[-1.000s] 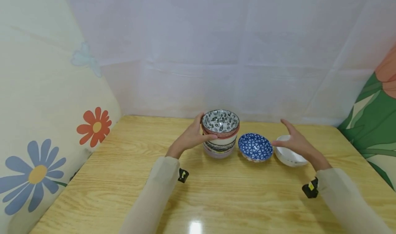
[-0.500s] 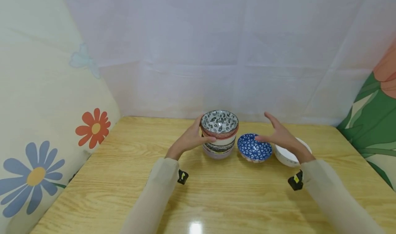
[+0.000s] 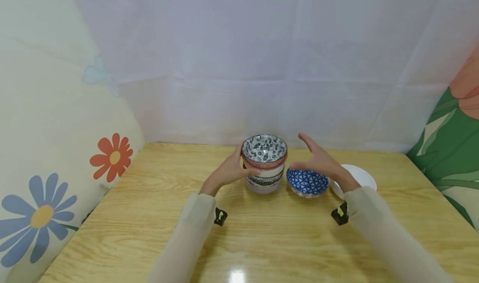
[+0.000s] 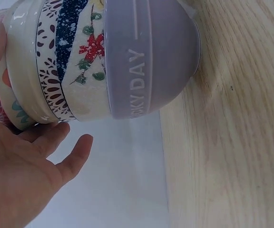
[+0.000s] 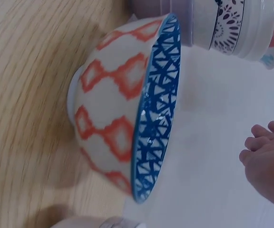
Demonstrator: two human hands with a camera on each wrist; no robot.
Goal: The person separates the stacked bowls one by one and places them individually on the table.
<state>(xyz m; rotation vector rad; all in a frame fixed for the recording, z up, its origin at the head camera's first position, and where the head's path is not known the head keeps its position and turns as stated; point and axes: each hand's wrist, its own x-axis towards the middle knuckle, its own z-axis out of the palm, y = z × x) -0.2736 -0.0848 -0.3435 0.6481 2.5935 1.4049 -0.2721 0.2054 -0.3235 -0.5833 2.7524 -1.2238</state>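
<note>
1. Looks well advanced, as a judgement; shows several bowls nested in one upright stack [image 3: 266, 174], standing on the bench [image 3: 269, 237] just right of centre in the head view; begins with a lavender bowl [image 4: 170, 57] at the foot and ends with a black-and-white floral bowl [image 3: 264, 148] at the top; includes other patterned bowls between, too closely nested to count surely.
2. Leaves two bowls outside the stack, both sitting mouth-up; includes a blue-patterned bowl [image 3: 308, 183] just right of the stack, and a white bowl [image 3: 360, 177] farther right in the head view, partly covered by the right arm.
3. Gripping the stack's left side with the left hand [image 3: 229, 167], with thumb across the front and fingers along the far left side; probably serves to steady the pile.
4. Holding nothing in the right hand [image 3: 318, 160]; hovering over the far part of the blue-patterned bowl, with thumb and fingers spread apart; shows clear of that bowl at the right edge of the right wrist view.
5. Seems unfinished by two bowls, if meant to become a single pile; not yet nested, blue-patterned or white.
</note>
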